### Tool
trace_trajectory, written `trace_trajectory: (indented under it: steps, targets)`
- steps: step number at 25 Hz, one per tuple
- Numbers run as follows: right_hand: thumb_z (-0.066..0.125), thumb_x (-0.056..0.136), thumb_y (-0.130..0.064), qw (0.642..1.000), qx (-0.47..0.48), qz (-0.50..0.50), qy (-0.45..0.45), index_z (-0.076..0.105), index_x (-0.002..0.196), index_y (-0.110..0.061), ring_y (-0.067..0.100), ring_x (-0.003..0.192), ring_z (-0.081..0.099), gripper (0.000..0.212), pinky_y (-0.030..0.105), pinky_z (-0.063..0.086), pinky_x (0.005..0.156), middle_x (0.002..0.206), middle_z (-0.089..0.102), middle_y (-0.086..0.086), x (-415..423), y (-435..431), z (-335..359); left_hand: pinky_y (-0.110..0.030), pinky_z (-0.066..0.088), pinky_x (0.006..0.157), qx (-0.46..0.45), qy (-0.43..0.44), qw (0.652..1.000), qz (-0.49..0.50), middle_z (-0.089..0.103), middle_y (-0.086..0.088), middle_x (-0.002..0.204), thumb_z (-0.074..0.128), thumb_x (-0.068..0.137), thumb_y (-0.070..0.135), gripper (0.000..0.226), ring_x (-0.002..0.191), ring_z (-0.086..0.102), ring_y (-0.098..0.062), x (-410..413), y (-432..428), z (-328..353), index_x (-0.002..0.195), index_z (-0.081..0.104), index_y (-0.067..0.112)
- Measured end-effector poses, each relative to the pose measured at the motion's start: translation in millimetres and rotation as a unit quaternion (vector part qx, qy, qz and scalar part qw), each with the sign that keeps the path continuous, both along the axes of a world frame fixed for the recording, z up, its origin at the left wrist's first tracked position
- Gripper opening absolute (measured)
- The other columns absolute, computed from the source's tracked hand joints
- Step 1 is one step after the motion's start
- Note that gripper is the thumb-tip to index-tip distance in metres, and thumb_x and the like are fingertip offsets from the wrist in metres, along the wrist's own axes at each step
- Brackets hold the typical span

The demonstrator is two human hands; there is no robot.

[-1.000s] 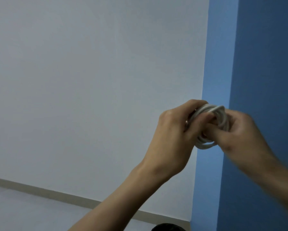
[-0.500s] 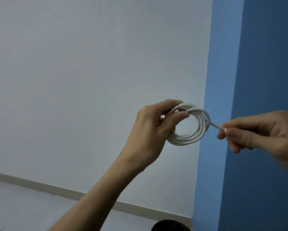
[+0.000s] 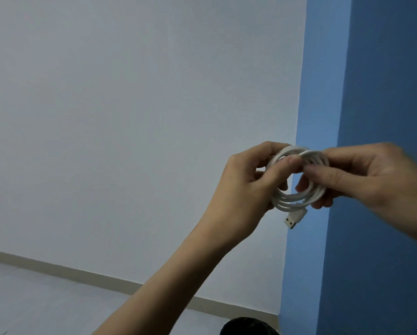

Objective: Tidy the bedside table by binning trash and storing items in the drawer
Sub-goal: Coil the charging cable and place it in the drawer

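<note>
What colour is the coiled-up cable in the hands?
The coiled round cable is white, plug included; the head view shows it.

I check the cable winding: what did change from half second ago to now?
The right hand moved back left to the white cable coil and now pinches its top. A USB plug now hangs below. The left hand still holds the coil, before the same walls.
</note>
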State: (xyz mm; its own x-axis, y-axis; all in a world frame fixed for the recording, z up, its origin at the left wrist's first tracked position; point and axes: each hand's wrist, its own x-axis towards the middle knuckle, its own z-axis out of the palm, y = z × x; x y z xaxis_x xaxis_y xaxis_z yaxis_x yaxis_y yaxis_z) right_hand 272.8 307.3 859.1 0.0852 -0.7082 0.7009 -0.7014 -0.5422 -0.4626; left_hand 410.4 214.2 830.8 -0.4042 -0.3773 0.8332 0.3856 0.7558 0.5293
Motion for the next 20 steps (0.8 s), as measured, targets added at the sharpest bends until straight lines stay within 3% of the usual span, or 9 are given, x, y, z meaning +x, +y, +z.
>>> trace_trajectory:
  steps: [2,4,6,10,13,15,17,20]
  targets:
    - [0.065,0.053,-0.065,0.999,-0.002,0.008,-0.041,0.075,0.08,-0.021,0.014,0.052,0.066,0.052,0.016,0.053,0.054,0.071,0.074,0.005,0.2,1.3,0.3,-0.015,0.05,0.063,0.007,-0.018,1.0,-0.012,0.064,0.007,0.077,0.045,0.097,0.021,0.021,0.069,0.061,-0.002,-2.0,0.0,-3.2,0.093,0.065,0.016]
    - [0.066,0.051,-0.067,0.998,-0.006,-0.001,-0.056,0.076,0.081,-0.026,0.015,0.052,0.067,0.052,0.016,0.053,0.053,0.071,0.075,0.004,1.7,3.9,-0.8,-0.025,0.052,0.089,0.071,-0.045,0.994,-0.074,0.069,-0.005,0.106,0.04,0.099,0.021,0.027,0.099,0.066,-0.012,-3.6,-0.7,-4.4,0.109,0.062,0.009]
    - [0.066,0.048,-0.071,0.998,-0.014,-0.022,-0.06,0.075,0.08,-0.03,0.015,0.051,0.067,0.054,0.016,0.052,0.052,0.07,0.075,0.001,1.5,5.8,-3.2,-0.031,0.054,0.088,0.137,-0.054,0.979,-0.142,0.067,-0.013,0.113,0.039,0.1,0.017,0.03,0.095,0.067,-0.023,-4.3,1.0,-5.1,0.118,0.058,0.004]
    - [0.069,0.035,-0.076,0.991,-0.034,-0.08,-0.099,0.07,0.081,-0.025,0.013,0.054,0.069,0.068,0.016,0.054,0.052,0.073,0.073,-0.006,-8.1,5.1,-10.5,-0.027,0.057,0.079,0.184,-0.021,0.967,-0.174,0.069,-0.013,0.11,0.041,0.098,0.014,0.028,0.082,0.068,-0.022,-10.8,4.1,-8.7,0.115,0.061,0.005]
    - [0.075,0.029,-0.071,0.984,0.051,-0.038,-0.164,0.072,0.088,-0.018,0.021,0.07,0.073,0.08,0.02,0.056,0.057,0.082,0.076,-0.001,-14.6,6.1,-21.0,-0.026,0.055,0.082,0.222,0.025,0.957,-0.185,0.068,-0.017,0.114,0.042,0.098,0.015,0.031,0.092,0.067,-0.021,-22.3,9.8,-15.5,0.118,0.06,0.001]
    - [0.081,0.032,-0.062,0.973,0.114,0.018,-0.201,0.074,0.091,-0.016,0.032,0.077,0.073,0.075,0.024,0.057,0.06,0.086,0.076,0.011,-14.6,8.4,-25.8,-0.029,0.052,0.091,0.213,0.047,0.965,-0.148,0.07,-0.013,0.113,0.043,0.097,0.017,0.03,0.102,0.067,-0.02,-31.5,14.1,-21.7,0.115,0.064,0.004]
    - [0.084,0.031,-0.055,0.967,0.112,0.038,-0.227,0.075,0.089,-0.016,0.037,0.075,0.072,0.071,0.027,0.058,0.058,0.084,0.076,0.017,-16.6,11.8,-28.6,-0.032,0.047,0.099,0.207,0.047,0.971,-0.114,0.071,-0.005,0.113,0.043,0.097,0.021,0.03,0.108,0.064,-0.014,-40.2,18.6,-26.5,0.111,0.067,0.009]
    - [0.079,0.042,-0.044,0.968,0.081,0.024,-0.238,0.076,0.087,-0.014,0.035,0.073,0.072,0.055,0.027,0.058,0.056,0.082,0.076,0.015,-21.4,14.3,-30.2,-0.02,0.051,0.079,0.253,0.017,0.952,-0.173,0.071,-0.003,0.103,0.038,0.098,0.027,0.036,0.085,0.068,-0.008,-46.2,21.2,-30.7,0.114,0.064,0.008]
